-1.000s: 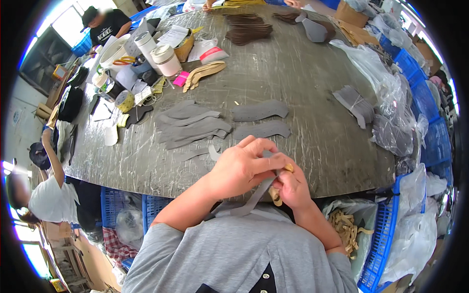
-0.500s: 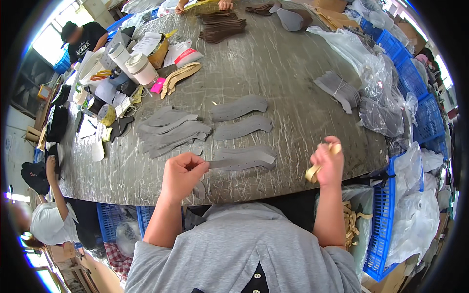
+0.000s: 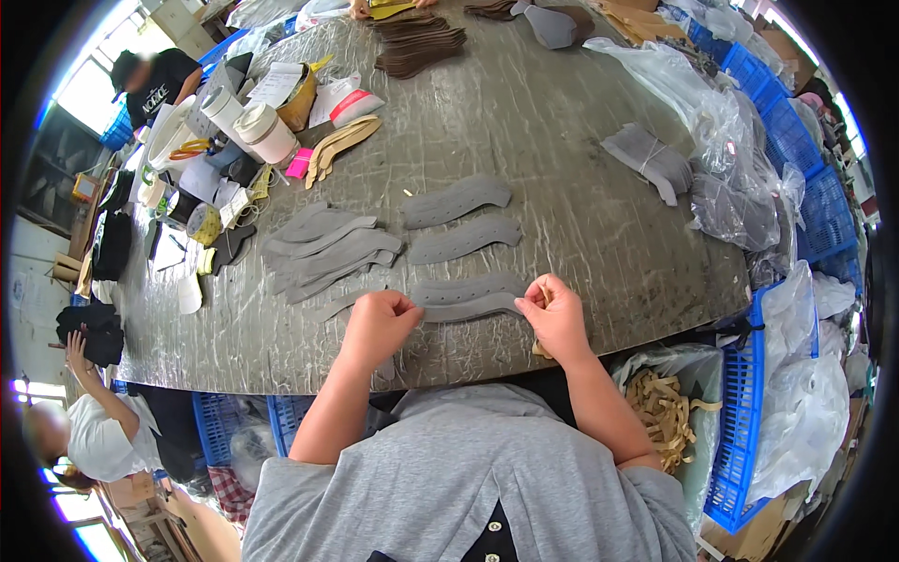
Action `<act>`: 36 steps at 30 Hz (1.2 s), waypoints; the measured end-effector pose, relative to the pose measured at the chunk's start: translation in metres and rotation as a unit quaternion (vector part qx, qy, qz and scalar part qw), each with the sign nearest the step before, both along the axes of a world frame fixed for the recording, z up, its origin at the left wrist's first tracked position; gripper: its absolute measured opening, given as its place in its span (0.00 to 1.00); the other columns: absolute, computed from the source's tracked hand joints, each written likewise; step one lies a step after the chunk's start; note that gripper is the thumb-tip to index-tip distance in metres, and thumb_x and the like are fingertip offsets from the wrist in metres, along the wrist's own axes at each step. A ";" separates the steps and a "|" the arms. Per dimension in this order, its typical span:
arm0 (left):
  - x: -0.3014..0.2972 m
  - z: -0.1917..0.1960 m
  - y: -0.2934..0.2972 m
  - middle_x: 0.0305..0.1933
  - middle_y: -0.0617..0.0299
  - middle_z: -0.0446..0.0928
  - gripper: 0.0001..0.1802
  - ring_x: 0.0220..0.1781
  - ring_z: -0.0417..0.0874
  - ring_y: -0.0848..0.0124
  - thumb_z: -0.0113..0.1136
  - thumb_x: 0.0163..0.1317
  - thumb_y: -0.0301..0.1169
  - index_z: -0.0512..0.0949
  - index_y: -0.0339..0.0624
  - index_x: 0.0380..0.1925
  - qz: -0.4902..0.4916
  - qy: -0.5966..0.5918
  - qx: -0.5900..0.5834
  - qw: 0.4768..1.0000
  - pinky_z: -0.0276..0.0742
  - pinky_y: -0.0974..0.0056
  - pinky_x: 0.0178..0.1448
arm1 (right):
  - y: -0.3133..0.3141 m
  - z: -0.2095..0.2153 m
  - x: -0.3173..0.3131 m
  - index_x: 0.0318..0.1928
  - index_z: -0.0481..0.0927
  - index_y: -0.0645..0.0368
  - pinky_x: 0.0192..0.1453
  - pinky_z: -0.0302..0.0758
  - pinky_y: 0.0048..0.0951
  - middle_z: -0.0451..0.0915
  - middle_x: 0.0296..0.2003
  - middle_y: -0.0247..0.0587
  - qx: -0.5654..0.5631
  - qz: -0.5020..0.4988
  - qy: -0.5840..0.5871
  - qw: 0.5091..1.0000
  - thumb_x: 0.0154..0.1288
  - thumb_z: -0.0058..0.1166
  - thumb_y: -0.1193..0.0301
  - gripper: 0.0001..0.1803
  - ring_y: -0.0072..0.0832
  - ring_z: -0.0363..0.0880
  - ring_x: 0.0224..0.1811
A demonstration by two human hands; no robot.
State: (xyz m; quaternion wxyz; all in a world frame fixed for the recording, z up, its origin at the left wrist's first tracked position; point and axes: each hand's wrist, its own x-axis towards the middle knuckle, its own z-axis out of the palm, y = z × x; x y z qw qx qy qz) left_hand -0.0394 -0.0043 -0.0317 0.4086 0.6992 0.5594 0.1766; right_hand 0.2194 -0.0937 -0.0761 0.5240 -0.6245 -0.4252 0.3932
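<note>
Both my hands are at a grey curved strip of flat, leather-like material near the table's front edge. My left hand pinches its left end between thumb and finger. At the right end my right hand pinches it too, with a tan strip showing below the fingers. Just beyond lies another grey curved piece with a row of small holes, partly overlapped by the held one. Two more such pieces lie further off, the near one and the far one. To their left spreads a loose pile of grey strips.
A tied grey bundle lies at right, near clear plastic bags. Brown pieces are stacked at the far side, where another person's hands show. Jars and tools crowd the left. Tan strips fill a bag beside a blue crate.
My right hand has swung left from the table's right side and now grips the strip's right end. My left hand has shifted slightly right, still pinching the left end.
</note>
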 end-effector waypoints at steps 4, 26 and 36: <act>0.005 -0.004 0.002 0.25 0.47 0.82 0.12 0.27 0.84 0.58 0.66 0.52 0.35 0.84 0.35 0.28 -0.007 0.062 -0.005 0.998 0.78 0.59 0.36 | 0.001 -0.011 -0.001 0.30 0.72 0.60 0.27 0.69 0.19 0.73 0.22 0.27 -0.015 -0.006 -0.094 0.995 0.60 0.62 0.81 0.10 0.12 0.72 0.24; 0.008 -0.014 0.005 0.21 0.51 0.80 0.12 0.23 0.81 0.65 0.66 0.50 0.34 0.83 0.33 0.26 -0.013 0.071 0.033 0.997 0.76 0.61 0.33 | 0.002 0.000 -0.008 0.31 0.75 0.61 0.30 0.72 0.35 0.75 0.25 0.41 0.028 -0.007 -0.348 0.937 0.54 0.66 0.76 0.10 0.37 0.76 0.26; 0.012 -0.018 0.007 0.23 0.48 0.81 0.11 0.27 0.83 0.57 0.65 0.50 0.34 0.83 0.35 0.25 -0.039 0.107 0.063 0.991 0.78 0.58 0.36 | -0.026 0.009 -0.001 0.48 0.85 0.39 0.31 0.75 0.38 0.70 0.31 0.37 0.017 0.064 -0.513 0.856 0.56 0.63 0.70 0.18 0.38 0.77 0.30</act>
